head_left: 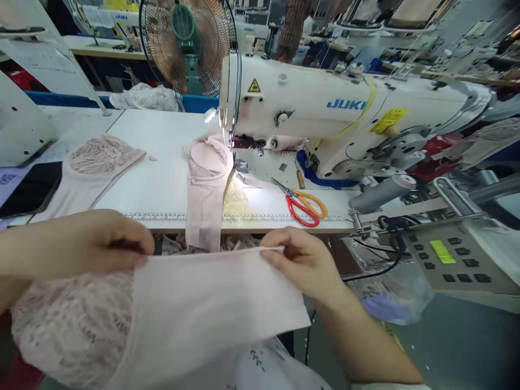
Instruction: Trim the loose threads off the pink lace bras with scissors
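Both my hands hold a pale pink fabric panel (211, 303) by its upper edge, in front of the table. My left hand (93, 241) pinches the left corner, with a small dark item I cannot make out between its fingers. My right hand (303, 260) pinches the right corner. Under the panel, in my lap, lies pink lace fabric (69, 325). A pink strip with a rounded cup piece (207, 184) hangs over the table edge beside the needle of the white JUKI sewing machine (325, 114).
Red and orange scissors (303, 206) lie on the white table (158, 162). Another lace piece (95, 162) rests at left by a dark phone (28, 187). A control panel (450, 260) sits at right. A fan (187, 43) stands behind.
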### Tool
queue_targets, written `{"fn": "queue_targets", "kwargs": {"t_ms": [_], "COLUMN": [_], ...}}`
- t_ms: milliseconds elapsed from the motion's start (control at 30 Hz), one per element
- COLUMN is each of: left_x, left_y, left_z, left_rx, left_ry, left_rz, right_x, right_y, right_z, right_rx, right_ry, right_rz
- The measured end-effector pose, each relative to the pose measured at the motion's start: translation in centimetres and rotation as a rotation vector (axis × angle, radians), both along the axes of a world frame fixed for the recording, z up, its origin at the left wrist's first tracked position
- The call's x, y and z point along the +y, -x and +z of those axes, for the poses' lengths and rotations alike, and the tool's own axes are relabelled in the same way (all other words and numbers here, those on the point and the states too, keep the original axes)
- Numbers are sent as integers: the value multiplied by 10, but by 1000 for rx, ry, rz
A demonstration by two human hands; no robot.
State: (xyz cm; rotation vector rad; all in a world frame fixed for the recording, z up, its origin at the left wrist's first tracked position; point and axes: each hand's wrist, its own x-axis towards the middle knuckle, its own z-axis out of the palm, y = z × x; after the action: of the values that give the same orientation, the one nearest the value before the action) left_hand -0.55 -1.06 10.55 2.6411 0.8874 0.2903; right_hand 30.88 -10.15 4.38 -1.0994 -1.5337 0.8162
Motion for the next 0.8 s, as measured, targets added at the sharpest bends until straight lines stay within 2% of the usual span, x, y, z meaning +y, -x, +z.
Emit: {"fn": "queue_targets", "kwargs": {"t_ms": [33,100,167,233,433,533,633,800], "left_x": [11,34,55,72,116,135,145,146], "left_y": [-6,-16,-23,-27,-41,-48,-54,-53], "left_z": [-3,-9,-13,-12,13,19,14,-5], "left_rx": [144,213,216,204,255,251,257,278], "left_ry": [304,490,476,399,241,201,234,344], "left_rz": [-154,-151,-107,-135,-290,-327,-303,-215], "right_x": [3,13,26,41,85,102,113,115], "right_y": [-1,-2,-5,-9,-18,-22,-23,-21], "right_z": [-9,-27,-40,-44,-28,-25,-27,-35], "right_rx": [-23,-68,-96,-109,-150,-169,-172,-138], "right_ry": [63,145,147,108,27,50,95,145], "right_rz": [-37,-87,-114,-129,-101,-80,-88,-168]}}
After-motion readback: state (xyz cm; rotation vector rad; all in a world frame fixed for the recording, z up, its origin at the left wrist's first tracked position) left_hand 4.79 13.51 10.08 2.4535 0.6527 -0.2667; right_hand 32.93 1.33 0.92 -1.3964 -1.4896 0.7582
